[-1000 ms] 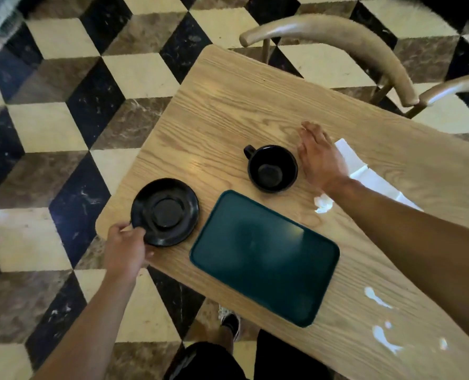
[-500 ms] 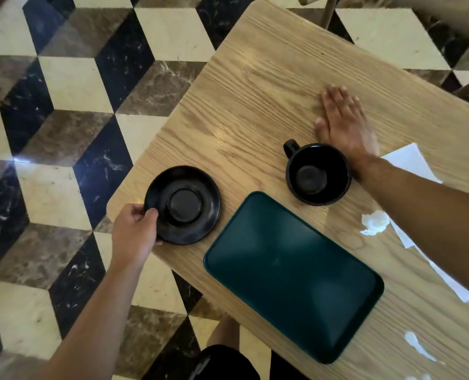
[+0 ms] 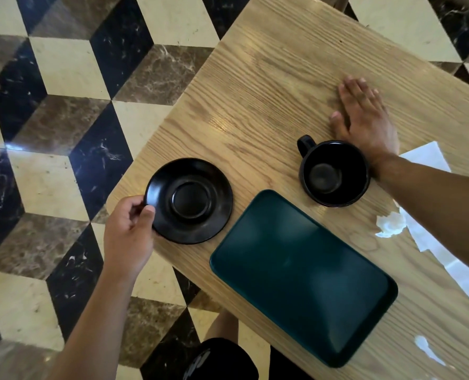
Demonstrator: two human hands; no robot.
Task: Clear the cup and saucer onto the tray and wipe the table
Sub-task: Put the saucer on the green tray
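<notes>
While pinched at its near-left rim by left hand point(image 3: 127, 234), saucer point(image 3: 189, 201) sits flat on worktop point(image 3: 269, 86), left of empty tray point(image 3: 299, 275). Same pinch as a moment ago, no lift yet. Right hand point(image 3: 364, 122) spread flat, fingers point(image 3: 356, 87) open, holding nothing, beyond cup point(image 3: 333, 172); edged farther along.

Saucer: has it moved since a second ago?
No. The saucer sits by the same tray corner at the table edge, left hand on its rim.

left hand point(image 3: 127, 237) pinches saucer point(image 3: 189, 201) rim; right hand point(image 3: 364, 119) flat beside cup point(image 3: 334, 173).
</notes>
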